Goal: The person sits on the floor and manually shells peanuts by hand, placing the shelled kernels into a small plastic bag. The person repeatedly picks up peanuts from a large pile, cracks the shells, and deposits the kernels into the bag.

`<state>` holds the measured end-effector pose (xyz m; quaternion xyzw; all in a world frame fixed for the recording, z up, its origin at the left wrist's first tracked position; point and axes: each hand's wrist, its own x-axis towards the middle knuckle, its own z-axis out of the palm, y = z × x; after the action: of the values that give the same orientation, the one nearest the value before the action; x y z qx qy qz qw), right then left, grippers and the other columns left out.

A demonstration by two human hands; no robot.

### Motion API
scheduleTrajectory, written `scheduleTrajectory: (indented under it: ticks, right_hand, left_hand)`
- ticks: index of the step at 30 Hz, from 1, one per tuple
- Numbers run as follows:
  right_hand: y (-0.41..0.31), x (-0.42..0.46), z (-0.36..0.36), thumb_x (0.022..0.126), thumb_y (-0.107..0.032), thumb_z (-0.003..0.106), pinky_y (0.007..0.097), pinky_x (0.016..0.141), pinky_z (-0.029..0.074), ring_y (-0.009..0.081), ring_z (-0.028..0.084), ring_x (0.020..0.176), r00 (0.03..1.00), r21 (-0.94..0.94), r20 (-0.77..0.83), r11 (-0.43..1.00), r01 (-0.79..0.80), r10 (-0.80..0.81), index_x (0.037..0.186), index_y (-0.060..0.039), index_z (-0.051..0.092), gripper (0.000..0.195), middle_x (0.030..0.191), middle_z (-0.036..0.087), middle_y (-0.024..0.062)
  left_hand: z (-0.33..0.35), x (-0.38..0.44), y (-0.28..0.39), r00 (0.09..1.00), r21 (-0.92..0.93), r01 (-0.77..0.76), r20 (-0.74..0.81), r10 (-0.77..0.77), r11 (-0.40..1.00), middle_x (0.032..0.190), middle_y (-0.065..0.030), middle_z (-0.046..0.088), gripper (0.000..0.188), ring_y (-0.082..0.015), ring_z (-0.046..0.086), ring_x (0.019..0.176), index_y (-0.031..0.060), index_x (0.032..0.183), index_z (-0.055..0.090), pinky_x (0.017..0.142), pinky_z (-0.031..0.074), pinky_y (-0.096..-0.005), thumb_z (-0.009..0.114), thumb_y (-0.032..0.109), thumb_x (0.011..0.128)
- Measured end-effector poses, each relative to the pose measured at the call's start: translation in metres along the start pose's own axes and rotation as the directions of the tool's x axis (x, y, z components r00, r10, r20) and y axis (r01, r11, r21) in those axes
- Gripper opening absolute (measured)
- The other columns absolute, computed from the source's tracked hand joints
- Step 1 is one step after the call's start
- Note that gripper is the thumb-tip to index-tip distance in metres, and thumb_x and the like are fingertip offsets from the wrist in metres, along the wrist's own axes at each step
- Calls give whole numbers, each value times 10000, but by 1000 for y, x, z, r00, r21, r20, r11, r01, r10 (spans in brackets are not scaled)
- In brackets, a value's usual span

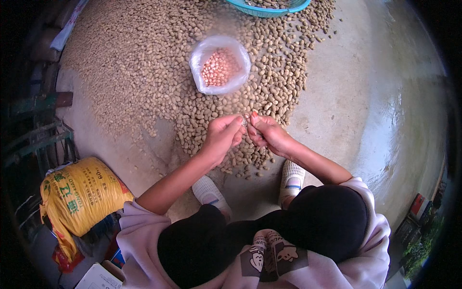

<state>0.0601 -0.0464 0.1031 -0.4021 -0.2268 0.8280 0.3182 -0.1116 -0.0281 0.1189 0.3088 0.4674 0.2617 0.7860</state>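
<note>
My left hand point(224, 135) and my right hand point(266, 132) meet above a spread of unshelled peanuts point(202, 119), their fingertips pinching an opened peanut shell point(245, 121) between them. A kernel inside it cannot be made out clearly. Just beyond the hands, a clear plastic bag point(243, 81) with its mouth folded wide stands among the peanuts. Pinkish shelled peanut kernels point(218, 68) lie inside it.
A turquoise basin point(269, 12) sits on the peanuts at the top. Bare concrete floor point(332, 108) extends to the right. At left are a yellow printed sack point(85, 195) and a metal frame point(54, 139). A white box point(99, 278) is at lower left.
</note>
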Motion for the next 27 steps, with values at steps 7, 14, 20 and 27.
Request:
scheduleTrajectory:
  ticks: [7, 14, 20, 27]
  right_hand:
    - [9, 1, -1, 975, -333, 405, 306, 654, 485, 183, 605, 672, 919, -799, 73, 529, 286, -387, 1082, -63, 611, 356, 723, 634, 80]
    - [16, 3, -8, 982, -342, 397, 298, 632, 467, 138, 583, 685, 943, -617, 29, 737, 277, -330, 870, 10, 617, 430, 741, 620, 76]
    - [15, -1, -4, 943, -260, 479, 376, 620, 481, 327, 620, 679, 891, -804, 26, 520, 288, -453, 904, -33, 610, 266, 773, 613, 186]
    - [20, -1, -9, 895, -253, 542, 430, 561, 475, 365, 598, 650, 816, -931, 160, 190, 312, -556, 865, -46, 555, 209, 732, 593, 174]
  left_hand:
    - [-11, 6, -7, 988, -308, 128, 124, -94, 943, 958, -60, 581, 272, -155, 540, 818, -15, 1086, 533, 691, 438, -302, 375, 174, 971]
    - [-16, 8, -13, 985, -363, 157, 130, -116, 918, 964, -66, 580, 217, -161, 542, 850, 20, 1015, 536, 746, 444, -317, 423, 197, 958]
    - [-14, 7, -12, 985, -330, 170, 92, -147, 928, 935, -62, 603, 246, -135, 556, 806, -12, 1068, 563, 730, 444, -282, 454, 161, 931]
    - [-22, 7, -16, 986, -292, 155, 99, -132, 944, 1031, -93, 596, 292, -161, 572, 921, -46, 1168, 519, 808, 457, -300, 450, 106, 927]
